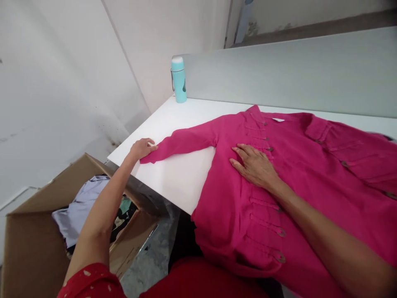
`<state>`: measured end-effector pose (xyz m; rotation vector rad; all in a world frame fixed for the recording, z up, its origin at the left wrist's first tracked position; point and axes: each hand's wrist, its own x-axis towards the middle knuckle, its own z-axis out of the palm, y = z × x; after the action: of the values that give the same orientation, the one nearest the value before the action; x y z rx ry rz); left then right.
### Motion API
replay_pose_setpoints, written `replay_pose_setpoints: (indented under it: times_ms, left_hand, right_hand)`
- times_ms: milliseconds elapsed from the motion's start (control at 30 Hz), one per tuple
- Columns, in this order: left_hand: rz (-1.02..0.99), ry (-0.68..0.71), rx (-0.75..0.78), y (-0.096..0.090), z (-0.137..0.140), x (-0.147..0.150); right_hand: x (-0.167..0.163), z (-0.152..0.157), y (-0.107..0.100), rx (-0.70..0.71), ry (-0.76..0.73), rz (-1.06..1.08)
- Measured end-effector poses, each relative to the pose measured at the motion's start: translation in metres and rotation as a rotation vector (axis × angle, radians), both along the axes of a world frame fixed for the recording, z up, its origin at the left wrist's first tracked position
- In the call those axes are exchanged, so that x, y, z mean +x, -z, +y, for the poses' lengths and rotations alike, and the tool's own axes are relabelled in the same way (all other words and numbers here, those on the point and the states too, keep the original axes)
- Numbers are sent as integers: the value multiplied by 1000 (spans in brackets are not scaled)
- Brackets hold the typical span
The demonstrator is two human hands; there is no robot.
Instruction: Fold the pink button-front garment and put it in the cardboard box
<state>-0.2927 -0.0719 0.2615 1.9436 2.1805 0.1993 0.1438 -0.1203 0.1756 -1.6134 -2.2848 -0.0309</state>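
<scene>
A bright pink button-front shirt (206,134) lies spread on the white table (182,178), its front opened and its lower hem hanging over the near edge. One sleeve stretches out to the left. At the end of that sleeve, my left hand (143,149) has the cuff between thumb and fingers. My right hand (256,165) rests flat on the shirt's left front panel beside the buttons, fingers spread. Inside the back of the neck a small white label (278,120) shows. The other sleeve is not clearly visible.
A turquoise bottle (179,80) stands at the table's far left corner, against a pale partition (288,74). Below the table's left edge is an open cardboard box (31,236) holding folded lavender cloth (72,219) and dark patterned cloth. A white wall rises on the left.
</scene>
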Motion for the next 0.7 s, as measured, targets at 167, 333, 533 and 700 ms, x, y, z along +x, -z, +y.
replay_pose_setpoints:
  times_ms: [167,333,533,700]
  left_hand:
    - [-166,-15,-14,3,-3,9]
    - [-264,-45,-64,-3,1,19]
    - [155,75,322,-34,-10,39]
    - [229,71,309,-43,-22,40]
  right_hand:
    - [0,-1,-1,-13,15,-18]
    - [2,0,3,8,-10,-7]
    - [2,0,4,6,-19,-6]
    - [2,-1,3,3,-9,-10]
